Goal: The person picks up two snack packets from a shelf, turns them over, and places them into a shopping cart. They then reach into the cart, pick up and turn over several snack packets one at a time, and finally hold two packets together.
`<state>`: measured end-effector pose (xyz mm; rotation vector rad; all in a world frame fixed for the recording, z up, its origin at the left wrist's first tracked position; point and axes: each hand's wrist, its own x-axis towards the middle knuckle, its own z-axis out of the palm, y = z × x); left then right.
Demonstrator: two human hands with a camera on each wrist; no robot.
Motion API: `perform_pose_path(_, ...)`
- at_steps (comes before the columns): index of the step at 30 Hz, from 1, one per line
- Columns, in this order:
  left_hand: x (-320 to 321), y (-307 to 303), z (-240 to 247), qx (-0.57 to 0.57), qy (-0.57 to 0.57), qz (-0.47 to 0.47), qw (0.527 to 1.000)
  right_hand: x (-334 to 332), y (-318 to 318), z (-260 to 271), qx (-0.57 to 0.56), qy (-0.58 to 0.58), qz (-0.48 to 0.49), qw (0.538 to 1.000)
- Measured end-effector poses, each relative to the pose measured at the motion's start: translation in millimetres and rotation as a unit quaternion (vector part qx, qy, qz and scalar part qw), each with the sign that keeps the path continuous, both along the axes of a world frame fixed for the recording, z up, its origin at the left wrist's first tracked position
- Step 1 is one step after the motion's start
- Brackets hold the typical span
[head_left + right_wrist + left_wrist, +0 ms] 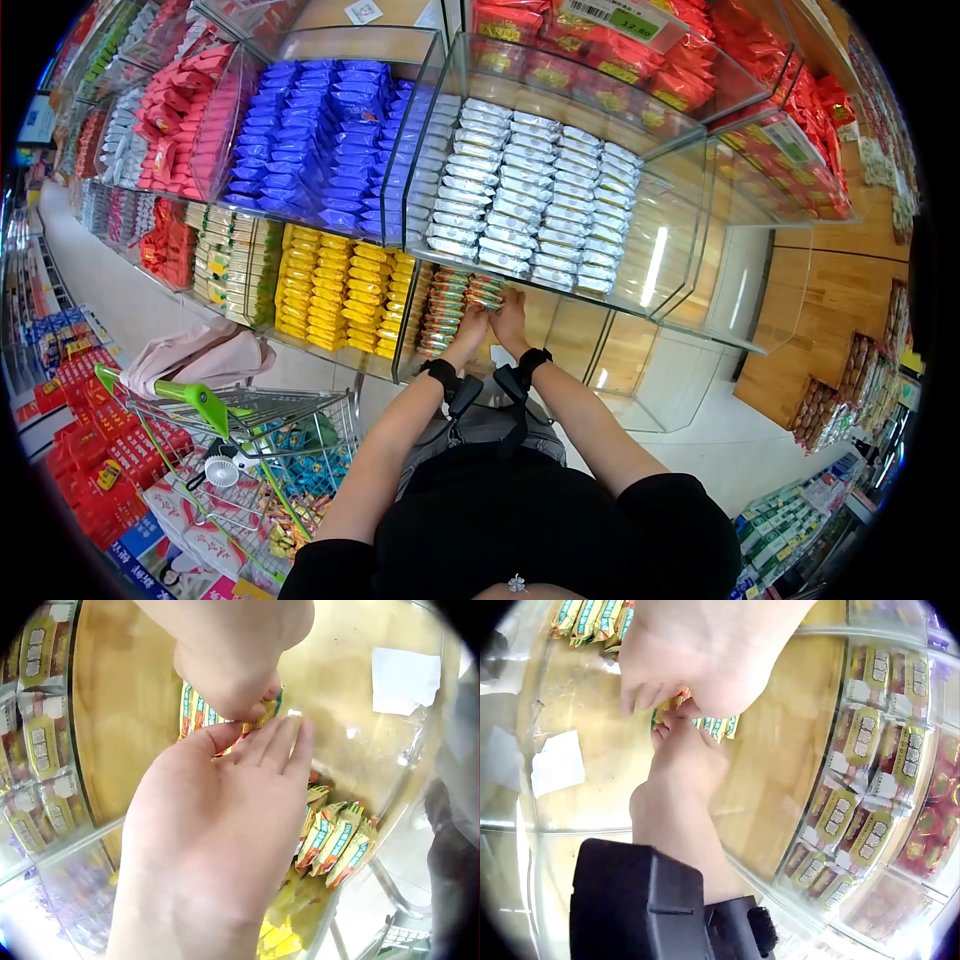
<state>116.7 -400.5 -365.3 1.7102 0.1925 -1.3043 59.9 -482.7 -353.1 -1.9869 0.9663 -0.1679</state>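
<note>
Both hands meet at a short row of green, yellow and orange packets (pixel 486 291) in the low glass bin. My left hand (pixel 473 327) pinches its near end, thumb on one side, nearly straight fingers on the other, palm showing in the right wrist view (pixel 225 795). Opposite it, my right hand (pixel 509 318) has its fingers bent round the packets (pixel 196 712); it enters from below in the left wrist view (pixel 679 757). Fingers partly cover the packets. Beside them stands a stacked row of matching packets (pixel 443 310).
Yellow packets (pixel 330 290) lie left of the bin, with silver-white packets (pixel 530 190) and blue packets (pixel 310 140) on the tier above. A white paper (pixel 405 681) is on the bin's wooden floor. A shopping cart (pixel 205 405) stands at the left.
</note>
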Motion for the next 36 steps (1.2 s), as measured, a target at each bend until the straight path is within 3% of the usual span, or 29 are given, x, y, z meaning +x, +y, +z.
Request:
perform_pose_path(2, 6, -4, 27, -0.001, 0.064, 0.021, 0.998, -2, 2, -6, 0.035, 0.008, -0.026, 0.999)
perform_pose_path(5, 2, -7, 35, 0.017, 0.062, 0.072, 0.995, -7, 3, -17, 0.033, -0.025, -0.037, 0.998)
perform_pose_path(9, -1, -2, 18, -0.015, 0.095, 0.092, 0.991, -6, 5, -20, 0.058, -0.042, -0.071, 0.995)
perform_pose_path(11, -6, -3, 12, -0.022, 0.079, 0.168, 0.982, -5, 5, -24, 0.062, -0.063, -0.090, 0.992)
perform_pose_path(14, -4, -6, 17, -0.021, 0.074, 0.185, 0.980, -5, 5, -38, 0.123, -0.063, -0.134, 0.981)
perform_pose_path(19, -2, -6, 17, -0.040, 0.083, 0.202, 0.975, -1, 1, -37, 0.185, -0.032, -0.160, 0.969)
perform_pose_path(23, 0, -7, 23, -0.052, 0.091, 0.208, 0.973, 0, -1, -45, 0.152, -0.032, -0.135, 0.979)
perform_pose_path(25, 2, -7, 23, -0.049, 0.097, 0.215, 0.971, 2, -3, -40, 0.217, -0.025, -0.158, 0.963)
perform_pose_path(28, 2, -4, 13, -0.053, 0.115, 0.222, 0.967, 3, -4, -43, 0.225, -0.032, -0.158, 0.961)
perform_pose_path(36, 5, -3, 30, -0.054, 0.128, 0.194, 0.971, -3, 2, -75, 0.172, -0.026, -0.166, 0.971)
